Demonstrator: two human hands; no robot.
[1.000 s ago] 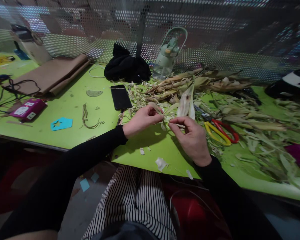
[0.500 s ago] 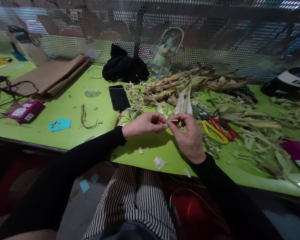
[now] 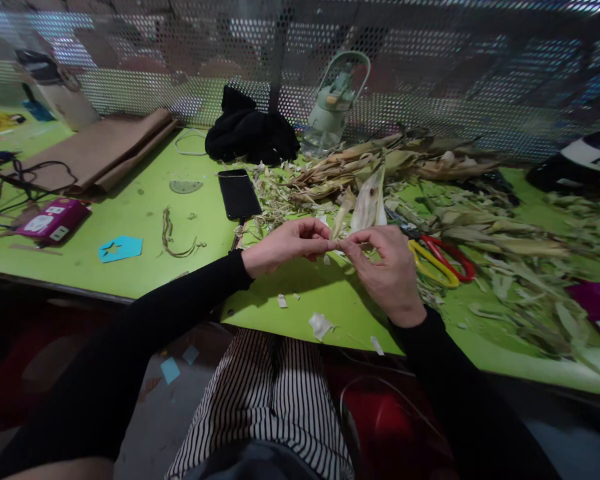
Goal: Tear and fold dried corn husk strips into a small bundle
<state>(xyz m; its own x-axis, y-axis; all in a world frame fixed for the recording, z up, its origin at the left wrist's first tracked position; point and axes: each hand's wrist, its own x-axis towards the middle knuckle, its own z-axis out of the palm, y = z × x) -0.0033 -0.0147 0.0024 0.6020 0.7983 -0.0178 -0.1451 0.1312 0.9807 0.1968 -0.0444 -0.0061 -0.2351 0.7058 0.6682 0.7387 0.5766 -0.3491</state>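
Observation:
My left hand point(image 3: 285, 245) and my right hand point(image 3: 387, 270) meet fingertip to fingertip above the green table point(image 3: 145, 233), both pinching the base of a pale dried corn husk point(image 3: 370, 200). The husk stands up and away from my fingers, toward the husk pile point(image 3: 380, 163). Both arms wear black sleeves. Small torn husk bits point(image 3: 320, 325) lie on the table below my hands.
Red-and-yellow scissors point(image 3: 437, 260) lie just right of my right hand. A black phone point(image 3: 239, 193), black cloth point(image 3: 253, 137), pale green bottle point(image 3: 335, 107), brown paper bag point(image 3: 97, 150), magenta box point(image 3: 55, 219), blue star cutout point(image 3: 121, 249) and cables point(image 3: 10, 180) lie around. Perforated metal screen behind.
My hands have closed in until the fingertips touch, and the right hand has shifted slightly right and down. The husk stays upright between them.

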